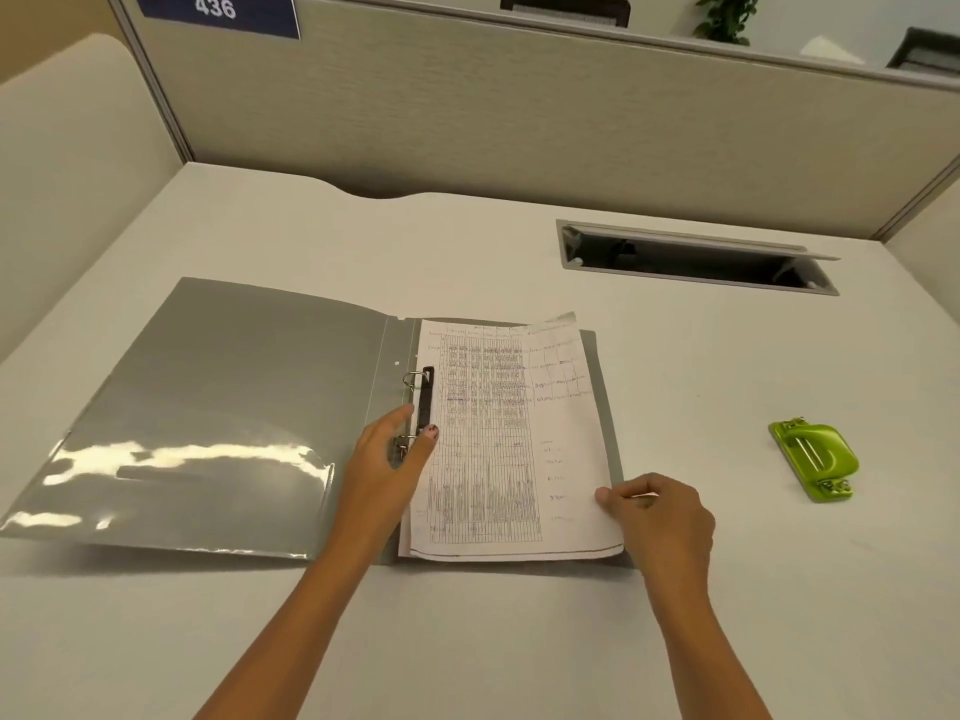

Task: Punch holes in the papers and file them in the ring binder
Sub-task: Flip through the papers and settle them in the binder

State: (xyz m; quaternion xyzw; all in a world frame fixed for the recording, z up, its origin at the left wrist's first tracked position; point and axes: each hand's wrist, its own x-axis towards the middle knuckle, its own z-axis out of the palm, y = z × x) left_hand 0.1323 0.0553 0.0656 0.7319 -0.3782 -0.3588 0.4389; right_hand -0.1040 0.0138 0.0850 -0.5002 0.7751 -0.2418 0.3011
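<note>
Worktop: pale and matte, spreading from 9 to 3 o'clock.
Cable hatch: rectangular slot sunk in the worktop at 2 o'clock, lid tilted up, dark inside.
Partition: beige textured panel along the far edge, 12 o'clock.
Sign: blue plate reading 436, at 11 o'clock.
Plant: green leaves beyond the partition, 1 o'clock.

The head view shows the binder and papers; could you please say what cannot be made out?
In the head view:
the lower ring, mostly hidden by the left hand; open or closed is unclear
writing on the papers, too small and blurred to read
right cover of the ring binder, mostly under the papers
</note>
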